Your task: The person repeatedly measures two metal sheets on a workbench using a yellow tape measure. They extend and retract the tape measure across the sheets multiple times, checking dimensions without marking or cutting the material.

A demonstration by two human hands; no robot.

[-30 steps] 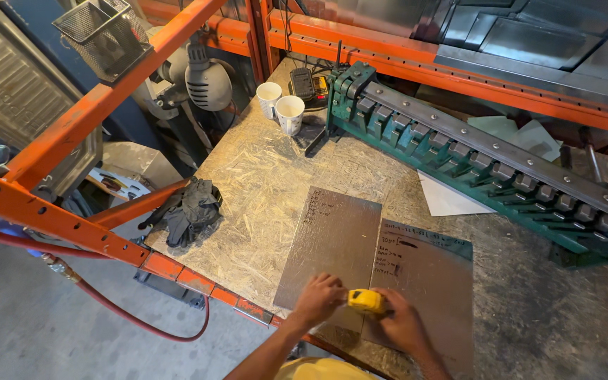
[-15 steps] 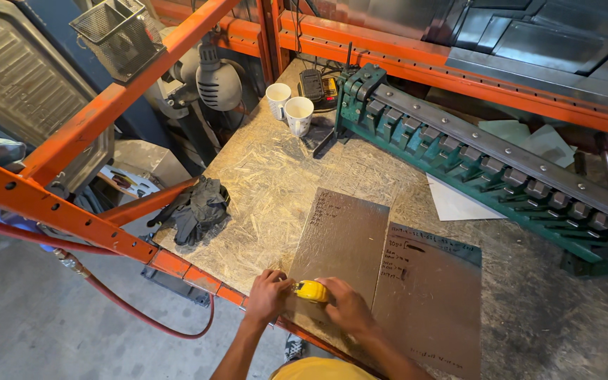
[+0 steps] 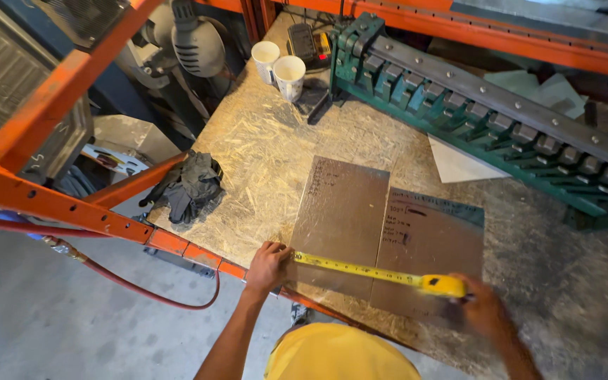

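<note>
The yellow tape measure (image 3: 443, 285), half a second ago bunched between both hands, is now drawn out: its blade spans the near edge of the two flat grey metal sheets (image 3: 343, 214) on the chipboard surface (image 3: 262, 148). The left hand (image 3: 267, 266) pinches the blade's end at the sheet's corner; the right hand (image 3: 485, 309) has its grip closed round the case.

- left hand (image 3: 267, 266): bare, no glove, no ring or watch visible; forearm bare up to the frame's lower edge.
- right hand (image 3: 485, 309): bare, ungloved; wrist and forearm uncovered, no sleeve showing.
- yellow garment (image 3: 339, 355): plain, rounded shape at bottom centre, between both arms.
</note>
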